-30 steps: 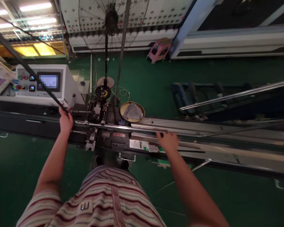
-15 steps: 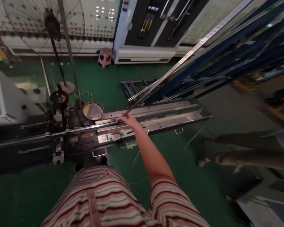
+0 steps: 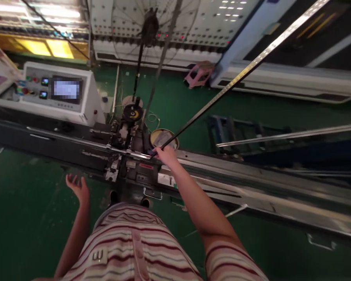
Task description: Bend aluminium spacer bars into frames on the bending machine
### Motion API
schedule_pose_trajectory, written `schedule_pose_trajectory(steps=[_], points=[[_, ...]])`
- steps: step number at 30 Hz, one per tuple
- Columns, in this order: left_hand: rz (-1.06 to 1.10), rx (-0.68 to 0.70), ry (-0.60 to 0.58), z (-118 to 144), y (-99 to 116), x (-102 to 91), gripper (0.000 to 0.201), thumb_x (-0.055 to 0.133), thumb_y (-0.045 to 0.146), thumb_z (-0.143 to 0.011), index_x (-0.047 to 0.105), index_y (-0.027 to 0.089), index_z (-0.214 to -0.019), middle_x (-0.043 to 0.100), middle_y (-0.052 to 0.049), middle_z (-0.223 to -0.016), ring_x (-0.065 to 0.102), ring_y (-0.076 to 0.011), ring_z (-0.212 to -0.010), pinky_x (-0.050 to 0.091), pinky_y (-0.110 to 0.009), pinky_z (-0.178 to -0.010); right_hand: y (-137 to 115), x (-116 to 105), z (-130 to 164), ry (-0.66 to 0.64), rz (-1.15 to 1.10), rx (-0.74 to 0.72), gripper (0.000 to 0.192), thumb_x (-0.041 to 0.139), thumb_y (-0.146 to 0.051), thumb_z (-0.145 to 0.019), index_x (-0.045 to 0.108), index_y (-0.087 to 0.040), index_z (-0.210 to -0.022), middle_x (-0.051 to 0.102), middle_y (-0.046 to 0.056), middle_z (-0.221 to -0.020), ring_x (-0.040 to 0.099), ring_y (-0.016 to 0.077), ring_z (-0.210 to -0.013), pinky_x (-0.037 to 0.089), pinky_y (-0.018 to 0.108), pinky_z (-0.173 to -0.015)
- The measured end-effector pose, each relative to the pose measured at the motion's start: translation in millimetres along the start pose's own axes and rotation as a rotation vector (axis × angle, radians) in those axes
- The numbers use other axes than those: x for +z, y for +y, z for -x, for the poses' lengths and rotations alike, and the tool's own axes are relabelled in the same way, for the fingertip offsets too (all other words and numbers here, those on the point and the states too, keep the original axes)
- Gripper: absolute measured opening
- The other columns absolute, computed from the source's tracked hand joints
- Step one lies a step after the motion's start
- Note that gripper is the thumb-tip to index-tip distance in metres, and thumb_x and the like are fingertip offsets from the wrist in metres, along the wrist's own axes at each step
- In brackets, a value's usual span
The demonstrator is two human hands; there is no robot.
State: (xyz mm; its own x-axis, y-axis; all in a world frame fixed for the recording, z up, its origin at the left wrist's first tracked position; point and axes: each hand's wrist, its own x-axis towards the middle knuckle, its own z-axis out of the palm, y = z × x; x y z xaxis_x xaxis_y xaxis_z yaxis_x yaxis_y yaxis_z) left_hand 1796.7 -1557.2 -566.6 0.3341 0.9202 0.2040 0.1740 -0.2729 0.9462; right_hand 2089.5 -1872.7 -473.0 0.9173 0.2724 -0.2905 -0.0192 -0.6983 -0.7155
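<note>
My right hand (image 3: 167, 155) grips the near end of a long thin metal strip (image 3: 236, 80) that slants up and away to the upper right. The held end sits at the machine's central clamp and cutter head (image 3: 125, 150), just in front of a round yellow dish (image 3: 163, 137) with a grey cloth in it. My left hand (image 3: 77, 188) hangs free over the green floor in front of the machine, fingers spread, holding nothing.
A long metal feed bed (image 3: 251, 183) runs right from the cutter head. A white control console (image 3: 61, 93) with a screen stands at back left. A standing fan (image 3: 148, 27), a pink stool (image 3: 199, 72) and more metal strips (image 3: 289, 134) lie beyond.
My left hand let go of the dark strip at the left and dropped down, open. My right hand took hold of a strip from the right and brought its end left to the cutter head.
</note>
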Motion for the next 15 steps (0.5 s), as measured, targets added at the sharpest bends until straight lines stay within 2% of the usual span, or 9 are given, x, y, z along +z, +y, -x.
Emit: schedule_pose_trajectory(steps=[3, 9, 12, 15], points=[[0.01, -0.023, -0.007, -12.9, -18.4, -37.3, 0.074, 0.067, 0.031, -0.083, 0.031, 0.029, -0.147, 0.038, -0.016, -0.15, 0.053, -0.0238, -0.125, 0.049, -0.043, -0.101, -51.7, 54.3, 0.1, -0.04, 0.004, -0.026, 0.036, 0.047, -0.03, -0.093, 0.079, -0.016, -0.097, 0.072, 0.005, -0.073, 0.071, 0.0197, -0.085, 0.054, 0.029, -0.09], [0.007, 0.026, 0.014, -71.7, -42.0, -109.9, 0.062, 0.066, 0.03, -0.085, 0.042, 0.026, -0.143, 0.047, -0.015, -0.145, 0.051, -0.0227, -0.127, 0.046, -0.04, -0.103, -154.2, 159.9, 4.9, -0.065, 0.041, -0.108, 0.034, 0.048, -0.03, -0.093, 0.079, -0.016, -0.097, 0.075, 0.006, -0.086, 0.07, 0.0192, -0.092, 0.052, 0.028, -0.092], [0.018, 0.009, 0.025, -93.0, -51.8, -131.7, 0.055, 0.064, 0.032, -0.087, 0.047, 0.026, -0.139, 0.05, -0.014, -0.141, 0.052, -0.0227, -0.127, 0.048, -0.039, -0.102, -203.8, 213.6, 7.4, -0.066, 0.059, -0.119, 0.033, 0.048, -0.03, -0.093, 0.078, -0.016, -0.097, 0.075, 0.006, -0.088, 0.07, 0.0196, -0.095, 0.051, 0.028, -0.093], [0.049, 0.022, -0.021, -114.1, -53.4, -141.7, 0.051, 0.062, 0.032, -0.088, 0.049, 0.026, -0.137, 0.051, -0.014, -0.139, 0.053, -0.0226, -0.127, 0.048, -0.038, -0.101, -249.3, 263.0, 8.5, -0.059, 0.052, -0.138, 0.034, 0.047, -0.029, -0.094, 0.078, -0.015, -0.099, 0.075, 0.007, -0.091, 0.07, 0.0197, -0.097, 0.05, 0.028, -0.095]])
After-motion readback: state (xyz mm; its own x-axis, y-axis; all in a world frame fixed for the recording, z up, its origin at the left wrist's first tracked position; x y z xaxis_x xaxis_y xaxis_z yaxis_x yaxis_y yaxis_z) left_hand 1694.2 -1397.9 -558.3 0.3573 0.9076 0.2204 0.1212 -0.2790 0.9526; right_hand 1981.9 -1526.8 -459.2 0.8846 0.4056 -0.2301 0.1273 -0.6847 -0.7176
